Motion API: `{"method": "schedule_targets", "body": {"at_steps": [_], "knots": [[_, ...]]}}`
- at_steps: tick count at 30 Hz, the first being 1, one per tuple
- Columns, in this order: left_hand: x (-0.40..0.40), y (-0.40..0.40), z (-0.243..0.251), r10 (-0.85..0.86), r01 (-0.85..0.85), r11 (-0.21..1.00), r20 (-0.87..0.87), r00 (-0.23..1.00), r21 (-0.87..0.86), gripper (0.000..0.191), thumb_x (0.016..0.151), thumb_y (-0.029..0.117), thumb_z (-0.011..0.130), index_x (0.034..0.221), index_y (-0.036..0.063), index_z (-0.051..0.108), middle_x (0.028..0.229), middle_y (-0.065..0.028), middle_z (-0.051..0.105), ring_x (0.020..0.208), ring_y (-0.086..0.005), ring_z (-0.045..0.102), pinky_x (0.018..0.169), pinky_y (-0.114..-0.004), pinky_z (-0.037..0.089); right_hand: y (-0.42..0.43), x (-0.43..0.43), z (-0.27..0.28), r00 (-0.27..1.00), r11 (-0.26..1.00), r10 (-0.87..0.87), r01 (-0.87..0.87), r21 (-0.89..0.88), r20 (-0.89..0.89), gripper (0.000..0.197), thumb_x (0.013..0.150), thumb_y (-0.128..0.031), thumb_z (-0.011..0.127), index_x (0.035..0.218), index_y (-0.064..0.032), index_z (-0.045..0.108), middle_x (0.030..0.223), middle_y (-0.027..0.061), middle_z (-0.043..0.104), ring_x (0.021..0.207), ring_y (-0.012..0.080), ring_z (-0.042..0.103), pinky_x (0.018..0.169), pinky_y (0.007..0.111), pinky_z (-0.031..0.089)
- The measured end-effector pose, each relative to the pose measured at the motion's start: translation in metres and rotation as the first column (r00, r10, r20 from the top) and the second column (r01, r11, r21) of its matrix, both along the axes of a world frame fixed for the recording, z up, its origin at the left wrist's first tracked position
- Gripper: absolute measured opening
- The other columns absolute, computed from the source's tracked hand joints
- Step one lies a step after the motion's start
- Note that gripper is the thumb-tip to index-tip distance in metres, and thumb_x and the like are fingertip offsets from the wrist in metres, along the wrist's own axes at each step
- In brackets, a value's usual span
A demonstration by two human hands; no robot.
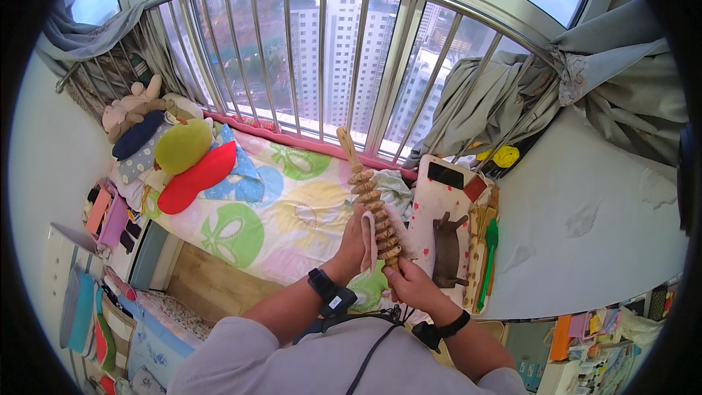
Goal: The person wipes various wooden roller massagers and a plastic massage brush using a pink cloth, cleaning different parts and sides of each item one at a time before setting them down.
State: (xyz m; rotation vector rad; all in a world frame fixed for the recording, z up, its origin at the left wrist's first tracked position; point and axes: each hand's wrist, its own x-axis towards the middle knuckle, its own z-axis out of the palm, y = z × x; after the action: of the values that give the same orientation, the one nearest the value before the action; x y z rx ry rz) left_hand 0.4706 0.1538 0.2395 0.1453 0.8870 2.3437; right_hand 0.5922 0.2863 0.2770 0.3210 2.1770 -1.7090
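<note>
A wooden massage roller (368, 196) with a row of ridged, bead-like wheels slants up in front of me, its far handle pointing at the window. My right hand (415, 284) grips the near handle. Around the wheels my left hand (350, 246) holds a pale pink cloth (368, 238), whose other side shows to the right of the roller. Most of the left fingers are hidden behind the cloth and roller. To the right of my hands, a brown wooden tool (449, 252) with short pegs at its ends lies on a small white table (421, 197) with red marks.
A phone (445, 175), a dark red booklet (475, 188), other wooden tools (476, 255) and a green brush-like tool (490, 263) sit on the table. Ahead is a bed (307, 208) with cushions (184, 145) at left. Metal railing bars (323, 60) guard the window.
</note>
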Motion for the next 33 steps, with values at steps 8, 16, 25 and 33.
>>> {"method": "schedule_targets", "body": {"at_steps": [8, 16, 25, 33], "knots": [[-0.008, 0.002, -0.01, -0.022, 0.017, 0.993, 0.037, 0.999, 0.115, 0.055, 0.109, 0.052, 0.03, 0.136, 0.0068, 0.047, 0.11, -0.0073, 0.061, 0.1, -0.0194, 0.064, 0.088, -0.035, 0.055, 0.006, 0.004, -0.025, 0.97, 0.998, 0.036, -0.022, 0.062, -0.239, 0.017, 0.107, -0.02, 0.049, 0.109, -0.0027, 0.049, 0.07, 0.0016, 0.053, 0.05, 0.0093, 0.049, 0.047, 0.027, 0.042], [-0.01, 0.006, -0.002, 0.016, -0.015, 0.99, -0.004, 1.0, 0.142, 0.052, 0.11, 0.048, 0.033, 0.129, 0.004, 0.053, 0.103, -0.0086, 0.063, 0.095, -0.0203, 0.064, 0.087, -0.034, 0.055, 0.01, 0.01, -0.016, 0.887, 0.962, 0.05, 0.08, 0.261, -0.459, 0.019, 0.104, -0.019, 0.054, 0.106, -0.0001, 0.053, 0.081, 0.0043, 0.056, 0.068, 0.014, 0.051, 0.065, 0.031, 0.047], [-0.013, -0.009, 0.041, -0.23, 0.097, 0.872, 0.228, 0.946, 0.479, 0.085, 0.096, 0.077, 0.025, 0.14, 0.0079, 0.048, 0.13, -0.0149, 0.059, 0.115, -0.0345, 0.06, 0.108, -0.051, 0.044, 0.016, 0.005, 0.011, 0.957, 0.966, -0.028, 0.1, 0.237, -0.29, 0.03, 0.101, -0.027, 0.058, 0.104, 0.002, 0.052, 0.085, 0.0226, 0.063, 0.076, 0.0377, 0.061, 0.072, 0.045, 0.048], [-0.002, 0.006, 0.034, -0.001, -0.039, 0.989, 0.269, 0.963, 0.146, 0.061, 0.097, 0.074, 0.037, 0.107, 0.0181, 0.058, 0.082, 0.0016, 0.058, 0.069, -0.0151, 0.06, 0.063, -0.034, 0.053, 0.0, -0.001, 0.012, 0.981, 0.996, 0.031, -0.015, 0.083, -0.193, 0.027, 0.101, -0.023, 0.058, 0.111, 0.0012, 0.052, 0.069, 0.012, 0.058, 0.057, 0.0257, 0.056, 0.056, 0.039, 0.048]]}}
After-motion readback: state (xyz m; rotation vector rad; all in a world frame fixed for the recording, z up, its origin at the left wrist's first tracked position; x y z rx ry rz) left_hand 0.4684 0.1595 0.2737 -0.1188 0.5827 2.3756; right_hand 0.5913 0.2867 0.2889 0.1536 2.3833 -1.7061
